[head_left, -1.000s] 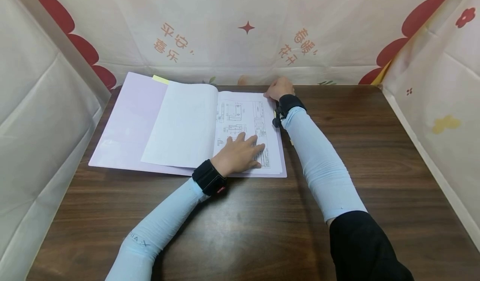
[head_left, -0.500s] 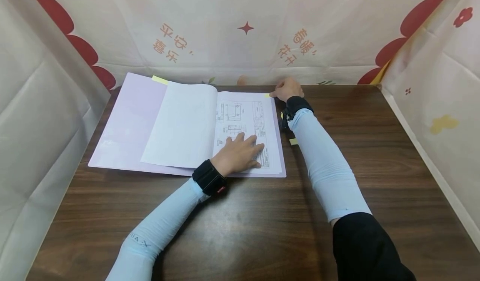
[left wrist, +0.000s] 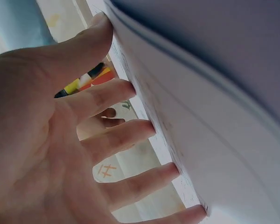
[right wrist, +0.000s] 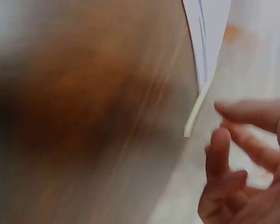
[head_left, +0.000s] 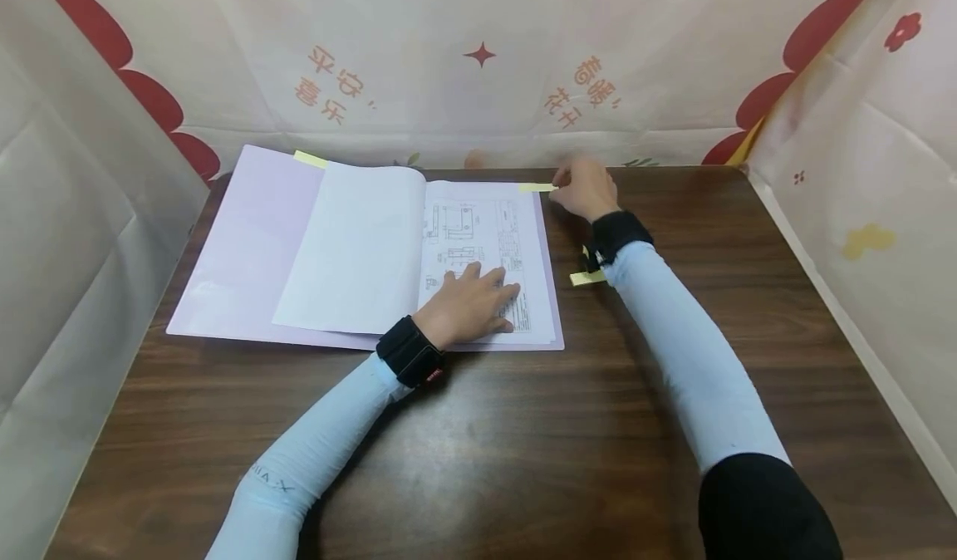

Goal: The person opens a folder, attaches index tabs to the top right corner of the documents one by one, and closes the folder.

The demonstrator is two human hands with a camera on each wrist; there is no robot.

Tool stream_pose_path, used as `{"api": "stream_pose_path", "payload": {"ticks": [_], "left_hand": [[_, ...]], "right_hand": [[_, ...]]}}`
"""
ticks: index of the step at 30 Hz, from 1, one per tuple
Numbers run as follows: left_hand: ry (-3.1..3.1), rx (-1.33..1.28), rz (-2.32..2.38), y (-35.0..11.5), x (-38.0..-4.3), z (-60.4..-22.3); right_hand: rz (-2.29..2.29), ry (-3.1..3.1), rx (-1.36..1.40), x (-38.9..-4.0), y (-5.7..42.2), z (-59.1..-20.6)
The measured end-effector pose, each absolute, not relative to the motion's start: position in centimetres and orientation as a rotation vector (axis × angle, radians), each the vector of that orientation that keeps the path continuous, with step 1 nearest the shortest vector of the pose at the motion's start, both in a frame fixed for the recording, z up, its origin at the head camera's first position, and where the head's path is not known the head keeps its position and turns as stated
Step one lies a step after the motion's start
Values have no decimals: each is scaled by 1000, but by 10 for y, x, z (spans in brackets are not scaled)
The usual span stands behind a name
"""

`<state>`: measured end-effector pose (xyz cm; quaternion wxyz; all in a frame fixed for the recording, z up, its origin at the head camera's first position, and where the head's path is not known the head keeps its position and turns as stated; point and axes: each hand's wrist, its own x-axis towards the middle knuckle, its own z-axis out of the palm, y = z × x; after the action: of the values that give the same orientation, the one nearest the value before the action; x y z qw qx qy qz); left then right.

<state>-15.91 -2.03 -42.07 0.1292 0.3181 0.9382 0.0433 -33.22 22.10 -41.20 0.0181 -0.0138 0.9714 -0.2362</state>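
An open lilac folder (head_left: 250, 248) lies on the table with a blank white page (head_left: 357, 244) turned to the left. On the right-hand sheet (head_left: 489, 198), printed with line drawings, my left hand (head_left: 467, 307) rests with fingers spread; the left wrist view shows its fingertips (left wrist: 147, 127) against the paper. A yellow sticky tab (head_left: 534, 187) juts out from that sheet's top right corner. Just right of it is my right hand (head_left: 586, 188). In the right wrist view, its thumb and fingers stand apart, loosely bent, beside the tab's free end (right wrist: 191, 123), holding nothing.
Another yellow tab (head_left: 310, 159) sticks out at the top of the turned page. A yellow strip (head_left: 586, 278) lies on the wooden table (head_left: 673, 493) by my right wrist. Printed white cloth (head_left: 419, 45) stands behind the table and along both sides.
My right hand has drawn back to the right from the sheet's corner and its fingers have come off the tab, which now shows. My left hand stays on the page.
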Motion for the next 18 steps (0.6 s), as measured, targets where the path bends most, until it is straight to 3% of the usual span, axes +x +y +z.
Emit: {"api": "stream_pose_path", "payload": {"ticks": [10,18], "left_hand": [[2719,932,158,-23,-158,-422],[2766,922,152,-22,-159,-423]], "right_hand": [[-656,2854,-787,-219,220,-414],[-422,2754,-925,-183,218,-421]]}}
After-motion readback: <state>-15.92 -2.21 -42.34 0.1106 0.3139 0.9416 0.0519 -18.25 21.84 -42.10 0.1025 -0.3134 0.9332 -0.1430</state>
